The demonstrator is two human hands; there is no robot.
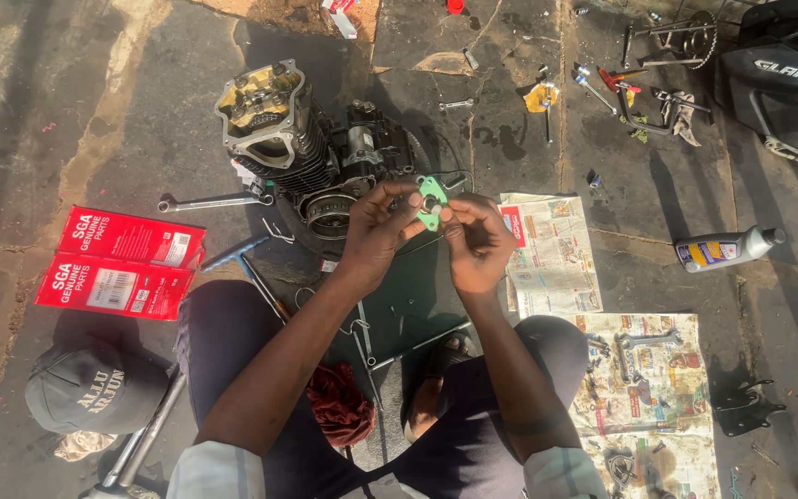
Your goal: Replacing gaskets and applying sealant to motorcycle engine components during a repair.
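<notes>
Knees: the person squats low, a dark red rag (339,405) bunched on the ground between the legs.
Newspaper: sheets (644,370) spread to the right, small metal parts and a spanner lying on them.
Cap: a grey cap (94,388) sits on the ground to the left, near two red cardboard boxes (122,263).
Left hand: the left hand (376,231) is up in front of the chest, fingertips pinching the left edge of a small green gasket (432,201).
Right hand: the right hand (475,238) meets it from the other side, thumb and forefinger closed on the gasket's right edge.
Gasket: held in the air between both hands, just in front of the engine (311,152).
Engine: lying on the stone floor, finned cylinder pointing up-left, a long spanner (210,200) just beside it.
Bottle: a grey oil bottle (727,248) lies on its side, well apart to the right.
Far edge: scattered tools and a chain sprocket (699,37) by a black motorcycle panel (787,74).
</notes>
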